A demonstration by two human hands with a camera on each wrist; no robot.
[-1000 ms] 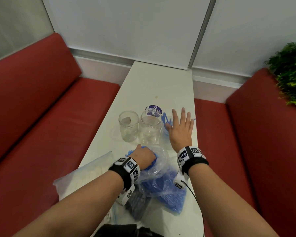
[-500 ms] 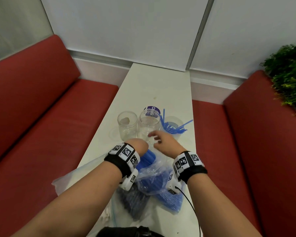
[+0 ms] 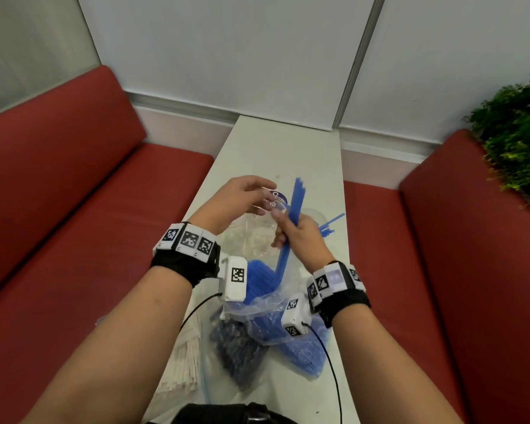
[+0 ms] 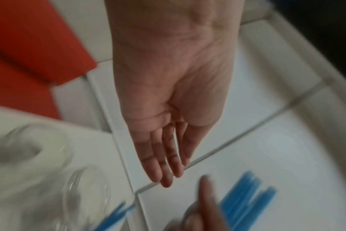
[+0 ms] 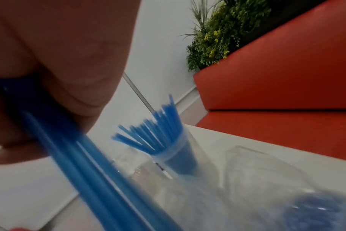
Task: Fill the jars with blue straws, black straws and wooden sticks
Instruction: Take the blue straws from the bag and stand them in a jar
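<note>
My right hand (image 3: 291, 235) grips a bundle of blue straws (image 3: 295, 206), held upright just above the table; the right wrist view shows the same straws (image 5: 75, 159) running under the palm. My left hand (image 3: 253, 195) hovers with relaxed, straight fingers (image 4: 166, 164) over two clear glass jars (image 3: 257, 240), holding nothing. A third jar (image 5: 180, 157) to the right holds several blue straws (image 3: 334, 220). A purple-labelled lid (image 3: 278, 195) shows behind the left fingers.
Near me on the white table (image 3: 288, 148) lie an open bag of blue straws (image 3: 276, 319), a bag of black straws (image 3: 236, 350) and a bag of pale sticks (image 3: 181, 365). Red benches flank the table; a plant (image 3: 514, 139) stands at the right.
My right hand dipped to the bag and came up gripping a bundle of blue straws. My left hand let go of the bag and rose over the jars.
</note>
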